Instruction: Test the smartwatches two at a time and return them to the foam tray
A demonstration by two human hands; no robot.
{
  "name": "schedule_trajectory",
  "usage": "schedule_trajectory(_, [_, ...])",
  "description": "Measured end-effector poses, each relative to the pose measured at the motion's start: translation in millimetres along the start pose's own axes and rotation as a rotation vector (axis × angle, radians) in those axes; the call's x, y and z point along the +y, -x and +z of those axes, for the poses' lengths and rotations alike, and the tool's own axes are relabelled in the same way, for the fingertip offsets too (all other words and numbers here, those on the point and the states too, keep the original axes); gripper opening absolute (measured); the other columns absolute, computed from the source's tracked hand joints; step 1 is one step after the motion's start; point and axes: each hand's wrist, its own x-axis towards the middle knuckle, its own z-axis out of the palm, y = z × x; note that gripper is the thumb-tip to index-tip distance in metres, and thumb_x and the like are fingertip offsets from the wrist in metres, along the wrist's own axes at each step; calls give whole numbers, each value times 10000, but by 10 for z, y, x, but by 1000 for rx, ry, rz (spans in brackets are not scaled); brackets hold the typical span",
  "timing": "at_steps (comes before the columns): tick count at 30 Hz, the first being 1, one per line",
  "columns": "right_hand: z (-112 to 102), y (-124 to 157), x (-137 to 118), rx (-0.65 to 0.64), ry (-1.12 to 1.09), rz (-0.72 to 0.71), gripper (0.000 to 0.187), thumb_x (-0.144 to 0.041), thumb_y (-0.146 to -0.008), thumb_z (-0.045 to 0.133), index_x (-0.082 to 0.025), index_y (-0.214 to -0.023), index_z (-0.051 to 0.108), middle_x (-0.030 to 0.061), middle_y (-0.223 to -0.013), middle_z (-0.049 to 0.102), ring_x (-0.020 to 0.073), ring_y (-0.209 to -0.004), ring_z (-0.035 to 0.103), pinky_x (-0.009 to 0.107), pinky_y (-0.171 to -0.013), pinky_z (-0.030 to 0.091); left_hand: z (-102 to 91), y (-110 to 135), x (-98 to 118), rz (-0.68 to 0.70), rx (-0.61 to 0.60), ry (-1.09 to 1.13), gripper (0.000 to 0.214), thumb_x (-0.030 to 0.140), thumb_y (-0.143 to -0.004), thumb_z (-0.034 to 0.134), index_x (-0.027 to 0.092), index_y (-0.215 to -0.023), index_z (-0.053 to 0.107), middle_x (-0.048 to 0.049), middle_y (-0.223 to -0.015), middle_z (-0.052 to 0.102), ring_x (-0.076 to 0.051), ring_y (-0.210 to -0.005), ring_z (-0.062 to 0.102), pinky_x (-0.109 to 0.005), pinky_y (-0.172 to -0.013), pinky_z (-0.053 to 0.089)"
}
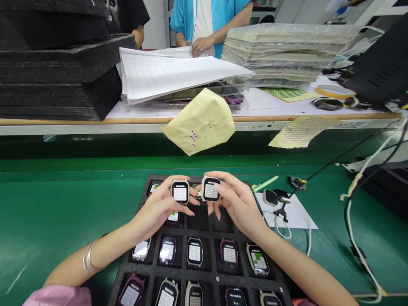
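Observation:
My left hand pinches a small white-cased smartwatch body with a lit screen, held above a black foam tray. My right hand grips a second white-cased watch body right beside the first. Both screens face up and show a grid. The tray lies on a green belt and holds several more watch bodies in its pockets, some purple-cased, some white-cased. The pockets just under my hands look unfilled.
A white paper sheet with another watch body and cables lies right of the tray. Across a raised shelf stand stacked black foam, paper sheets, a stack of plastic trays, and a person's hand.

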Motion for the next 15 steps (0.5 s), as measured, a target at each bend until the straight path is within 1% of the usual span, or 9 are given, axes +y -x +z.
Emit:
schedule_trajectory(4, [26, 8, 17, 47, 77, -17, 196, -274, -915, 633, -204, -1097, 617, -3, -706, 655, 106, -462, 614, 156, -375, 445, 50, 6, -29, -4, -37, -5, 389, 39, -779, 526, 170, -1145, 548, -80, -995, 673, -200, -899, 656, -327, -766, 562])
schedule_trajectory(9, [46, 31, -10, 24, 41, -34, 176, -300, -936, 608, -217, -1091, 618, 32, -826, 711, 109, -479, 628, 168, -384, 468, 30, -2, -74, 84, -73, -56, 281, 180, -914, 538, 179, -1194, 526, -82, -980, 670, -189, -892, 655, -314, -758, 573])
schedule_trajectory(13, [53, 71, -48, 3, 32, -32, 176, -320, -954, 584, -221, -1091, 629, 40, -851, 719, 113, -495, 633, 171, -385, 478, -6, 0, -102, 128, -100, -100, 260, 241, -944, 531, 178, -1196, 531, -66, -891, 662, -173, -826, 656, -281, -688, 579])
schedule_trajectory(15, [63, 97, -69, 0, 36, -33, 177, -312, -952, 588, -220, -1098, 631, 36, -834, 714, 117, -506, 638, 170, -388, 481, -10, 9, -102, 139, -98, -101, 269, 249, -940, 538, 176, -1198, 534, -65, -883, 659, -172, -803, 657, -274, -665, 576])
